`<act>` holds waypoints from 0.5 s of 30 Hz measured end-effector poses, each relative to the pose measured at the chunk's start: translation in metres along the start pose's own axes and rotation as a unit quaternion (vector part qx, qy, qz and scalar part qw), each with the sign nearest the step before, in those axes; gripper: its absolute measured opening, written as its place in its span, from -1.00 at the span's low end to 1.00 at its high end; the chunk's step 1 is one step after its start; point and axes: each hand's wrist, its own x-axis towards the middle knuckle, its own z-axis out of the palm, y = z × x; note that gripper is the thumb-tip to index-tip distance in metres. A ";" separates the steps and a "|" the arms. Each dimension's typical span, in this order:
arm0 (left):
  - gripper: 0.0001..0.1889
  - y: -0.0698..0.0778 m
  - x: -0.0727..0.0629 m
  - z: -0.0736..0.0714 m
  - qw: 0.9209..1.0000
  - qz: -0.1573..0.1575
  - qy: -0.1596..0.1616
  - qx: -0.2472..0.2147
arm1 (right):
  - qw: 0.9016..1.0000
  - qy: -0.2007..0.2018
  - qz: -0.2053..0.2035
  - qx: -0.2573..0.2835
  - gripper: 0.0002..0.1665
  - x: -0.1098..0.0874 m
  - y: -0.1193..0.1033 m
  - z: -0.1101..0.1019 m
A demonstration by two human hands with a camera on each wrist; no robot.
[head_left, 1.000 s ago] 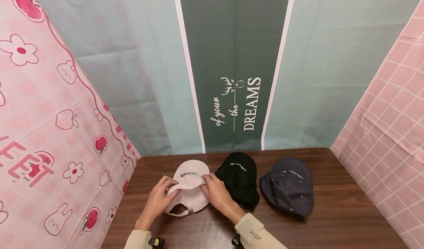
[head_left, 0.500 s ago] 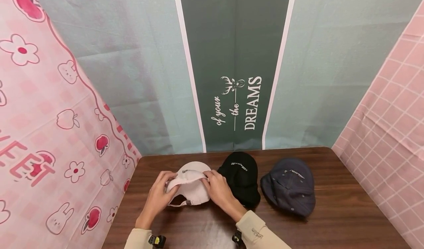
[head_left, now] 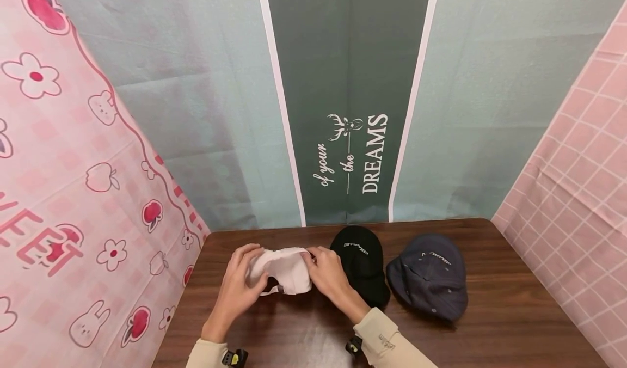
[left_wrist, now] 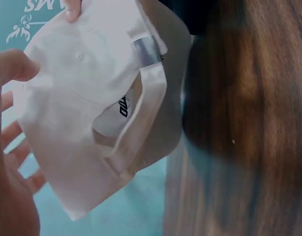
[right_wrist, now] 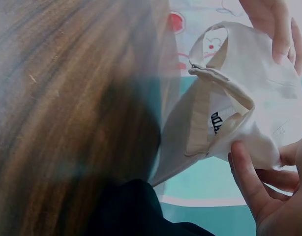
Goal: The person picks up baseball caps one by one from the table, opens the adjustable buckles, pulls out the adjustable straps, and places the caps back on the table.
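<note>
Between both hands a white baseball cap (head_left: 290, 273) is tipped up, its back strap and opening toward me. My left hand (head_left: 239, 283) grips its crown from the left, thumb in front and fingers behind. On the other side my right hand (head_left: 329, 275) pinches the crown between thumb and fingers. The left wrist view shows the strap with its metal buckle (left_wrist: 147, 51) and dark lettering inside the gap. In the right wrist view the white brim (right_wrist: 178, 135) reaches down to the tabletop. From the head view, the brim is hidden behind the crown.
Close beside my right hand lies a black cap (head_left: 360, 262), partly behind my wrist. Farther right a navy cap (head_left: 431, 278) rests on the brown wooden table (head_left: 509, 302). Hanging cloths surround the table at the back and sides, the pink printed one (head_left: 112, 215) on the left.
The white cap's crown has tilted up and away, so its brim and lettering have gone from the head view. My hands turned with it, and the right moved slightly right.
</note>
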 end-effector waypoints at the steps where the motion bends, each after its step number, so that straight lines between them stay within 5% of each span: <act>1: -0.41 0.002 0.002 0.000 1.000 0.017 0.007 -0.002 | 1.000 -0.002 0.005 0.004 -0.73 0.001 0.000 -0.002; 8: -0.68 0.018 0.011 0.000 0.987 0.146 0.061 0.016 | 0.996 -0.028 0.056 0.066 -0.66 0.008 -0.002 -0.015; 15: -0.67 0.033 0.014 0.006 0.967 0.234 0.081 0.056 | 0.989 -0.030 0.101 0.106 -0.54 0.013 -0.002 -0.023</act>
